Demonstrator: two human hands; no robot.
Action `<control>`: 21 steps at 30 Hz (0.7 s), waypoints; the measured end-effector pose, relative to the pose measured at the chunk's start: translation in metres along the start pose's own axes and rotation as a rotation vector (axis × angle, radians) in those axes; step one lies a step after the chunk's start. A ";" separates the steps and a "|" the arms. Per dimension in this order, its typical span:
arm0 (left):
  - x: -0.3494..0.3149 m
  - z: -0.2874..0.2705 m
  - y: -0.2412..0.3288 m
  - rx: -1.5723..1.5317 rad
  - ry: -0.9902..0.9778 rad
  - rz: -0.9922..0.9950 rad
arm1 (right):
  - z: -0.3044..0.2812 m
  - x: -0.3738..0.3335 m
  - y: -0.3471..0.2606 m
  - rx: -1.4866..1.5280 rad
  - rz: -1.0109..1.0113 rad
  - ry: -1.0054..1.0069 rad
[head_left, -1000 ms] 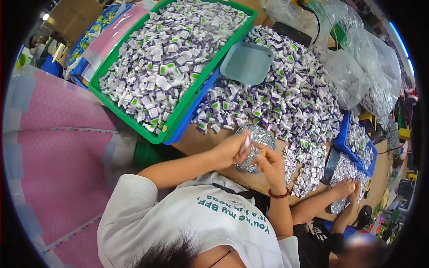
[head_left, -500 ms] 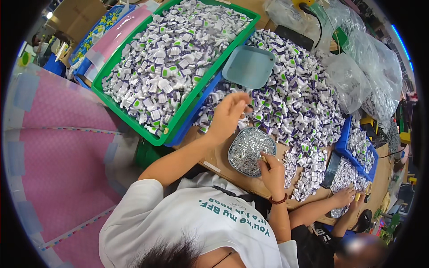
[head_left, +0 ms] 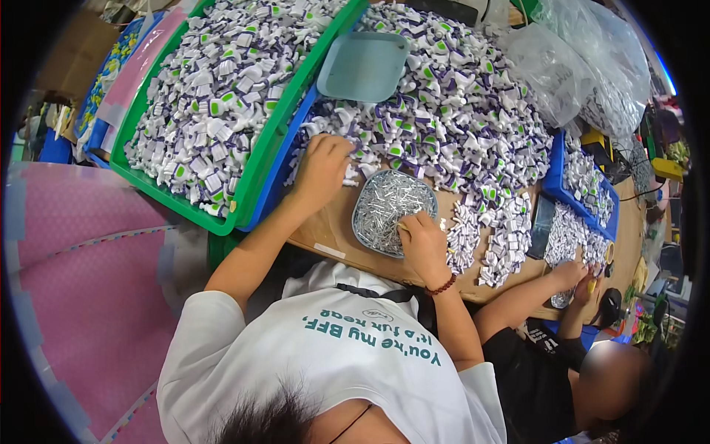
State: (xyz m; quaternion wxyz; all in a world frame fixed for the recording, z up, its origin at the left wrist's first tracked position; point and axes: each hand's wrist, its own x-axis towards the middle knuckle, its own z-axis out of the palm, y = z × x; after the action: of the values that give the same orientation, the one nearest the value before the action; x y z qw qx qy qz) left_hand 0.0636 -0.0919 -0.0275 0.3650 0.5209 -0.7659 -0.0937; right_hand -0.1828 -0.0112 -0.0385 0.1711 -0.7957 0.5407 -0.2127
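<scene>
My left hand point(head_left: 322, 170) is at the near left edge of a heap of small white and purple plastic parts point(head_left: 458, 103) with green patches. Its fingers curl down against the parts, and the fingertips are hidden. A rounded bowl point(head_left: 356, 222) full of short silvery metal pins point(head_left: 396, 203) stands on the table between my hands. Over the bowl's right side, my right hand point(head_left: 425, 248) has its fingers pinched together at the pins. Something pale yellow shows at those fingertips; what they hold is too small to make out.
A green crate point(head_left: 248, 189) heaped with similar parts sits at left on a blue one point(head_left: 270, 185). A pale blue tray point(head_left: 362, 66) lies on the heap. Small piles of parts point(head_left: 506, 248) lie right of the bowl. Beyond them, a co-worker's hands point(head_left: 577, 277) work near a blue bin point(head_left: 555, 174).
My left hand has come down from above the parts to the heap's edge, its fingers now curled. My right hand stays at the bowl's right side. The whole view has shifted.
</scene>
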 end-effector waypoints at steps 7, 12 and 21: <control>0.030 0.037 0.011 0.181 0.013 0.159 | -0.011 -0.003 -0.005 0.351 0.196 -0.007; 0.038 0.056 -0.003 0.231 -0.053 0.178 | -0.012 -0.004 -0.003 0.570 0.383 -0.047; 0.038 0.053 -0.003 0.176 -0.073 0.347 | -0.012 -0.001 -0.008 0.609 0.434 -0.034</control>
State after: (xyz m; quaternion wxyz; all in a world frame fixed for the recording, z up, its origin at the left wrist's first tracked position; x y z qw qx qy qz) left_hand 0.0236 -0.1391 -0.0498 0.3006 0.4074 -0.8621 0.0191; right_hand -0.1834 -0.0082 -0.0246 0.4500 -0.5789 0.6056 -0.3092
